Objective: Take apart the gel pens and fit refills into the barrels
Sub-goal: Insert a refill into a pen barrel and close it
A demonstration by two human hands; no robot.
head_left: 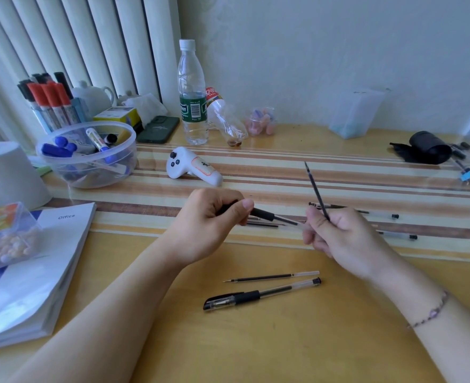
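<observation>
A: Right, head view. Midway through one pen, by the look of it. Left hand [211,217] curled round the black grip end of a pen barrel [276,218]; right hand [336,230] pinching a dark refill [315,189], tip pointing up and away, and seemingly touching the barrel's clear far end too.

B: So, pulling out or fitting in?

A: Cannot tell. Probably a refill just beside the barrel, waiting to be lined up. Next move: swinging the refill down level with the barrel and threading it in straight.

B: And the rest of the task's things?

A: Nearer the body, a loose refill [272,277] just beside a capped pen [258,295], both flat on the desk [256,349]. More pens [380,215] on the striped mat [283,167] behind the right hand.

B: Room to move?

A: Fair. Bare desk below the hands. Book [34,272] well to the left, white controller [192,167] and bottle [192,92] farther back, well apart from the hands. Mat edge right under the hands, worth minding for rolling parts.
</observation>
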